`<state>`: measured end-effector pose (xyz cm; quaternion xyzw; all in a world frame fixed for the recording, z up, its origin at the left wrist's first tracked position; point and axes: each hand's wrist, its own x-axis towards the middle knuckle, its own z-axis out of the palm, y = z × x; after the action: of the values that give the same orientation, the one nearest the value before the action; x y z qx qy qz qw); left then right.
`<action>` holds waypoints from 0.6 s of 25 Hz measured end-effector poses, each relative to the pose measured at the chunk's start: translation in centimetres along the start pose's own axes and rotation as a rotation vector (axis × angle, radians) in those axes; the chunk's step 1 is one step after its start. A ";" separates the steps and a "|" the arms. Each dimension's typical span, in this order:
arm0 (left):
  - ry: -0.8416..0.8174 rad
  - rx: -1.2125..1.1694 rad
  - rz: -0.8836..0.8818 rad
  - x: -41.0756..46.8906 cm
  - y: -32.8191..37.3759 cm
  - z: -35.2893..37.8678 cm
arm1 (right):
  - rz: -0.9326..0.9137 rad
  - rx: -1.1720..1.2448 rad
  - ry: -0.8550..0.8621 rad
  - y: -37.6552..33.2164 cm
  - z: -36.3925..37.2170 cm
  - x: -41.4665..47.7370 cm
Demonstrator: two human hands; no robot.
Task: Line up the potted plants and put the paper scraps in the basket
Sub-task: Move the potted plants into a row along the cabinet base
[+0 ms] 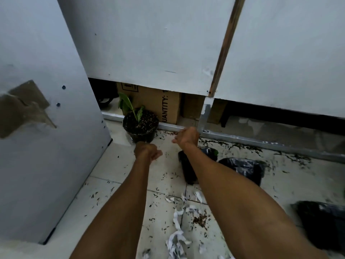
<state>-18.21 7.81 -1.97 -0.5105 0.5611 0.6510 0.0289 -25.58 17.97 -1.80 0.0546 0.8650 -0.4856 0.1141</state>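
Hands: left hand (148, 151) clenched, empty, at six o'clock just beside the upright round black plastic potted plant (140, 126); right hand (187, 136), loosely curled, empty, farther off at four.

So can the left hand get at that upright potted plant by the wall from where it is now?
Probably yes. The left hand sits just in front of the potted plant, almost at its near side, with only bare tiled floor between. The hand is curled shut and looks empty, so it would have to open first.
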 end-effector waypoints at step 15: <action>-0.281 0.192 -0.166 -4.3 -2.5 5.7 | 0.393 -0.200 -0.124 3.9 -11.5 -1.4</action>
<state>-18.25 15.39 -1.64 -0.4540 0.5670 0.6547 0.2090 -25.04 29.78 1.11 0.1805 0.8728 -0.3684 0.2644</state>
